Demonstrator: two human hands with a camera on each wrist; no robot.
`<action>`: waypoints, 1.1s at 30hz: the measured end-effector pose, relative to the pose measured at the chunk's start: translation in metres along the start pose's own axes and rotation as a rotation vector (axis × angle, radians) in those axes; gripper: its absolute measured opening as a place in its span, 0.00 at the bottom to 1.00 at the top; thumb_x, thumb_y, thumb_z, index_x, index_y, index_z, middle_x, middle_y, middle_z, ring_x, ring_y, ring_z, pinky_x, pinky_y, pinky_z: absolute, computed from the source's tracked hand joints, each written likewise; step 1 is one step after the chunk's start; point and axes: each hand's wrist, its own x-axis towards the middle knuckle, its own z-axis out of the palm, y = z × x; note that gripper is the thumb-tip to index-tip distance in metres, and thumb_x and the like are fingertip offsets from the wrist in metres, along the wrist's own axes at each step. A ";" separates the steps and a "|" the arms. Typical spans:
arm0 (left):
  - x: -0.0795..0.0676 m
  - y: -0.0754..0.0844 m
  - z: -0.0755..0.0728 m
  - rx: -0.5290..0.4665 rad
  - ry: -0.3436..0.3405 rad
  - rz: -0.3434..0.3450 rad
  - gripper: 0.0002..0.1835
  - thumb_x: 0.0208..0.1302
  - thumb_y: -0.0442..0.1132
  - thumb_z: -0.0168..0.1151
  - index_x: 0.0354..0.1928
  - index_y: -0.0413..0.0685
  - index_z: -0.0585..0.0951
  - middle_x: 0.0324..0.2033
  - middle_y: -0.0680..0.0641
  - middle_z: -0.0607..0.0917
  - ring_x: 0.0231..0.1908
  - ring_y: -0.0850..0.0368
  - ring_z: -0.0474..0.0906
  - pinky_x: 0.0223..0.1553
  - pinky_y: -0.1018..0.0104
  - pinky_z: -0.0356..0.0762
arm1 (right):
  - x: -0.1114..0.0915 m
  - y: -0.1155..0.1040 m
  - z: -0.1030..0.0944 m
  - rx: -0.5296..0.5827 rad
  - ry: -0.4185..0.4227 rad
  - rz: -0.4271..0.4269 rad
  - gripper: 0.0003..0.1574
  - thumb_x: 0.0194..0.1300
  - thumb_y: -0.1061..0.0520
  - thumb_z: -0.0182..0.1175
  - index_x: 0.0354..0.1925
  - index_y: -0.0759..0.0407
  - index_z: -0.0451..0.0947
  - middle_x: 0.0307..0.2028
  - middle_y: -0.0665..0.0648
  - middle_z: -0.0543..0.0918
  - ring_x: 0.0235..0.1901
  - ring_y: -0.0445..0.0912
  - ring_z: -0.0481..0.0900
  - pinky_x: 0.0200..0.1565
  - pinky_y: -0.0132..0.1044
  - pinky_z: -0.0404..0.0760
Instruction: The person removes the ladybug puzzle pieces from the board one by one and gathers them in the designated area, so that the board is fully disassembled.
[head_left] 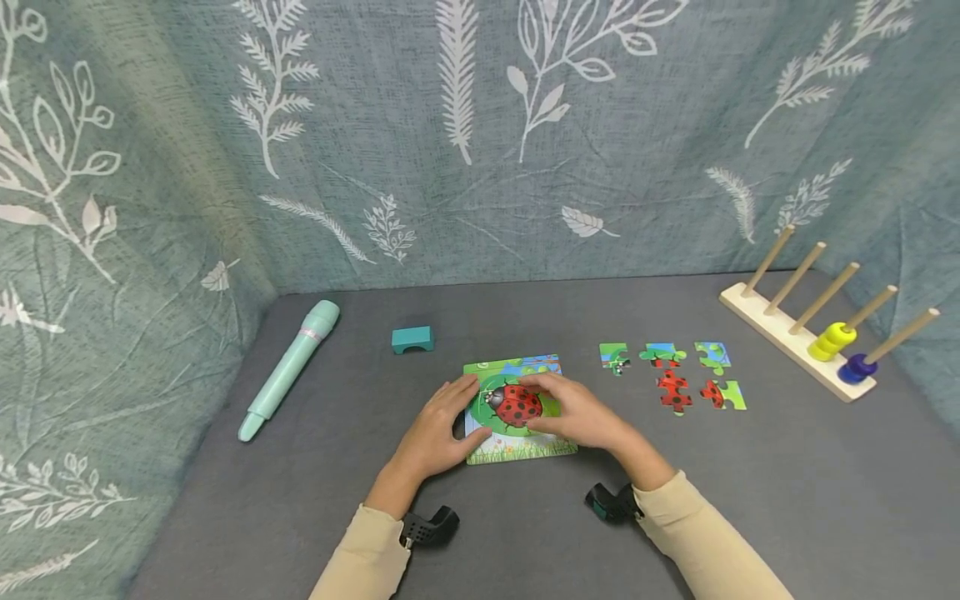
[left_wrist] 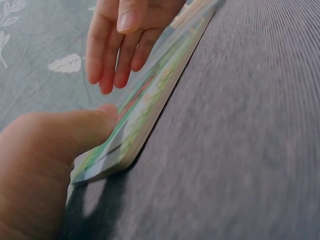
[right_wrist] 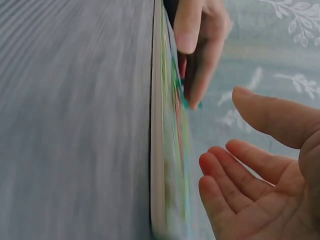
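A flat puzzle board (head_left: pixel 517 451) with a red spotted ladybug picture lies on the grey table in the head view. At its left side is my left hand (head_left: pixel 435 433), thumb over the lower left part and fingers near the upper left edge. In the left wrist view the thumb (left_wrist: pixel 95 127) of that hand lies at the board's surface, its other fingers out of sight. My right hand (head_left: pixel 581 412) is over the board's right side, fingers spread from the thumb. The right wrist view shows this hand (right_wrist: pixel 260 170) with relaxed fingers and nothing held.
Several loose puzzle pieces (head_left: pixel 675 392) lie right of the board. Farther right stands a wooden peg stacker (head_left: pixel 795 342) with yellow and blue beads. A teal arched block (head_left: pixel 412 338) sits behind the board, and a mint-green microphone-shaped toy (head_left: pixel 288 371) lies at the left.
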 end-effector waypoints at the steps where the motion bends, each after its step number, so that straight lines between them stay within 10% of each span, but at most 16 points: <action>1: -0.001 -0.001 -0.001 0.005 -0.009 -0.008 0.38 0.58 0.50 0.65 0.66 0.37 0.68 0.66 0.40 0.69 0.68 0.44 0.62 0.71 0.49 0.58 | 0.004 -0.001 0.003 0.003 -0.004 0.001 0.35 0.60 0.56 0.66 0.62 0.67 0.68 0.56 0.63 0.77 0.55 0.54 0.76 0.56 0.49 0.77; 23: -0.006 -0.005 -0.006 0.050 -0.071 -0.030 0.41 0.61 0.57 0.60 0.68 0.36 0.64 0.69 0.39 0.64 0.70 0.45 0.58 0.71 0.47 0.56 | 0.028 -0.009 0.044 -0.159 0.040 0.026 0.31 0.58 0.58 0.66 0.57 0.69 0.71 0.61 0.65 0.69 0.58 0.58 0.69 0.54 0.50 0.77; 33: -0.006 -0.003 -0.007 0.049 -0.066 -0.038 0.41 0.58 0.53 0.64 0.68 0.36 0.65 0.69 0.40 0.64 0.69 0.45 0.59 0.71 0.48 0.58 | 0.028 -0.016 0.048 -0.153 0.110 0.034 0.28 0.54 0.62 0.69 0.52 0.64 0.71 0.44 0.59 0.75 0.40 0.47 0.72 0.40 0.41 0.77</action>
